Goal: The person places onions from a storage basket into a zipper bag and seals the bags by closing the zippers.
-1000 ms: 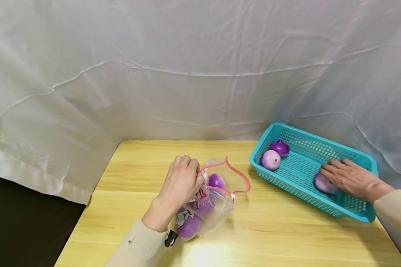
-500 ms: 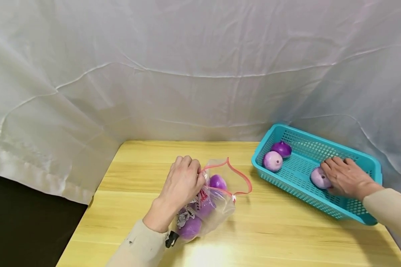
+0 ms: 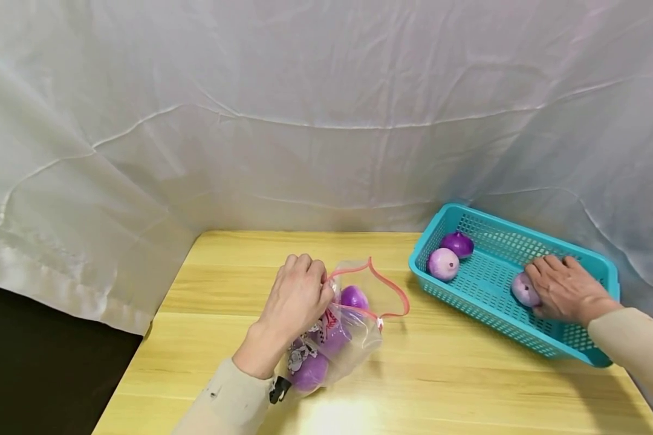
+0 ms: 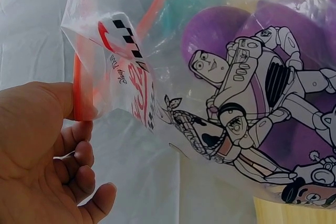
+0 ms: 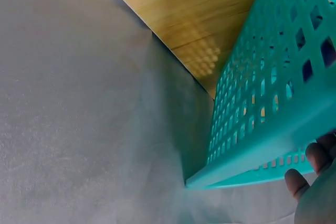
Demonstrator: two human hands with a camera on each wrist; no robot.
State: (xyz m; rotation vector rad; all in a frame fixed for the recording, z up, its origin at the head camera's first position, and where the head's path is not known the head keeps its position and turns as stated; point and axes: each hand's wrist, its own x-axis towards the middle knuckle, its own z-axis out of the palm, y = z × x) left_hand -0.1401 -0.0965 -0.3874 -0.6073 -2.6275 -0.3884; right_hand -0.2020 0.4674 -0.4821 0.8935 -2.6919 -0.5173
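Left hand point(image 3: 294, 296): well left of the basket; thumb and fingers clamped together on the bag's red strip point(image 4: 78, 87).

Clear bag point(image 3: 364, 341): on the table point(image 3: 223, 266), left of the basket and apart from it; mouth gaping toward the basket, printed figures on its side, at least three bagged onions point(image 3: 309, 373) within.

Basket point(image 3: 468, 305): turquoise, perforated, set at a slant.

Dark onion point(image 3: 457, 244) and pale onion point(image 3: 443, 264): inside the basket, at its left end, side by side.

Gripped onion point(image 3: 524, 291): inside the basket, right of its middle.

Right hand point(image 3: 563, 287): over the basket's right half, fingers bent and clamped on the gripped onion. Whether that onion bears on the basket floor cannot be told; the right wrist view shows only fingertips near the basket wall.

Handling, as judged: a smooth, round skin favours fingers well under the widest part, and a lift clear of the basket's rim; the left pinch should stay firm, keeping the mouth wide.

Differences from one second ago: the right hand, then laid flatter across the onion, now bends round its right side, baring more skin; left hand and bag appear unchanged.
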